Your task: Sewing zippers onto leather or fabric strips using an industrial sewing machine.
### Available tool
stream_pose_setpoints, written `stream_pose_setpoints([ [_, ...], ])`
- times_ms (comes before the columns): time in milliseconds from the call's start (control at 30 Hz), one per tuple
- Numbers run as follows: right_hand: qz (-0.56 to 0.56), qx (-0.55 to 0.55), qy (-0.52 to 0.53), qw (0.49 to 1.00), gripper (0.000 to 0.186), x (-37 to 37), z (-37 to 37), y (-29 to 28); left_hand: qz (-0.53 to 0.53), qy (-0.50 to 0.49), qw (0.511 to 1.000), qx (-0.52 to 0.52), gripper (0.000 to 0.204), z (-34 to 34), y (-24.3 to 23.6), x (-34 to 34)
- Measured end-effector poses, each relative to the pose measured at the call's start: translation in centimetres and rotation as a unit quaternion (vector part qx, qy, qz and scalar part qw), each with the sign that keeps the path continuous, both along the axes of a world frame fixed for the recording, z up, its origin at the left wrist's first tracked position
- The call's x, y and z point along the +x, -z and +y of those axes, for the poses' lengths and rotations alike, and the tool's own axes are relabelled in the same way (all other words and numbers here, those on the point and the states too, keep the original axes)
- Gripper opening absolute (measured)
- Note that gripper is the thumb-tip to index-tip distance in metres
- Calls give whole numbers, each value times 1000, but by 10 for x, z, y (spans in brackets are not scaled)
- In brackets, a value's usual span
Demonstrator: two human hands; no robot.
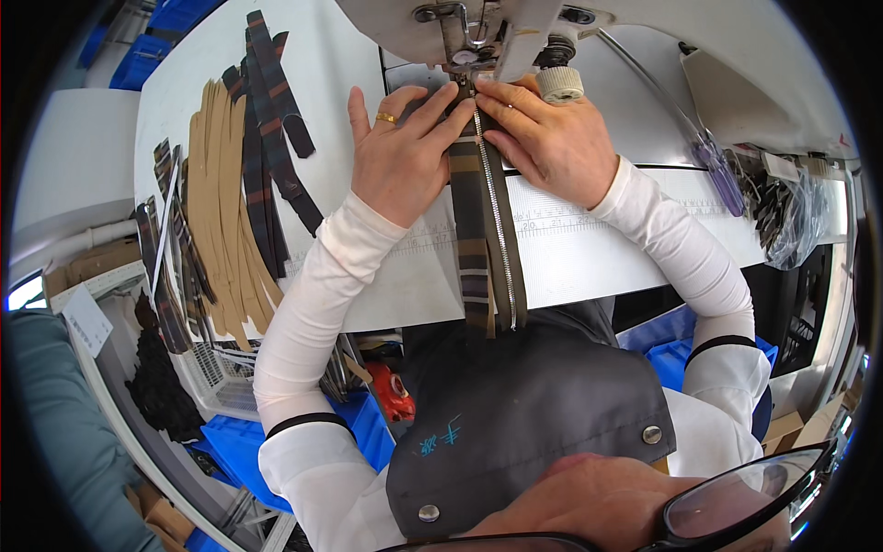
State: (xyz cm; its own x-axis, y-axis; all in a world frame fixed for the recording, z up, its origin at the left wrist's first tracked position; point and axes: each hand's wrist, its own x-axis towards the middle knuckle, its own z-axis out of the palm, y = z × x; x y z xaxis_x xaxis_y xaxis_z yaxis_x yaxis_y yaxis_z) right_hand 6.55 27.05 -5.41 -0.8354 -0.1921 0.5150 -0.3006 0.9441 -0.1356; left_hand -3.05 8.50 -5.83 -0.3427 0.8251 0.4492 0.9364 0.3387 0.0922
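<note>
A dark zipper [499,230] with silver teeth runs lengthwise from the sewing machine's presser foot [465,81] toward me, over the table's front edge. Along its left side lies a striped fabric strip [472,239] in brown, black and grey. My left hand [401,152] rests palm down with spread fingers, its fingertips touching the strip beside the foot; its thumb is hidden. On the other side, my right hand [556,133] has its fingers and thumb closed on the zipper's right edge, close to the foot. Whether the needle is in the fabric cannot be seen.
The sewing machine head [515,37] overhangs both hands. Tan strips [221,212] and dark striped strips [267,120] lie on the left. A purple-handled tool [717,175] lies at right by a clear plastic bag [798,216]. Blue bins [244,451] stand below the table.
</note>
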Motion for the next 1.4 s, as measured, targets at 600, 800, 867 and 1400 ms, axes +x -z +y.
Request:
stream_pose_setpoints([
  [600, 1, 7, 2, 1000, 27, 1, -1, -3, -15, 4, 1000, 16, 43, 1, 2, -1],
  [800, 0, 13, -3, 1000, 31, -3, 2, -2, -2, 2, 1000, 6, 42, 0, 3, -6],
  [867, -5, 11, -5, 1000, 31, -2, 2, -2, 2, 8, 1000, 10, 42, 0, 4, -6],
  [1400, -12, 8, 2, 1000, 30, -1, 4, -2, 5, -17, 1000, -20, 42, 1, 1, -2],
])
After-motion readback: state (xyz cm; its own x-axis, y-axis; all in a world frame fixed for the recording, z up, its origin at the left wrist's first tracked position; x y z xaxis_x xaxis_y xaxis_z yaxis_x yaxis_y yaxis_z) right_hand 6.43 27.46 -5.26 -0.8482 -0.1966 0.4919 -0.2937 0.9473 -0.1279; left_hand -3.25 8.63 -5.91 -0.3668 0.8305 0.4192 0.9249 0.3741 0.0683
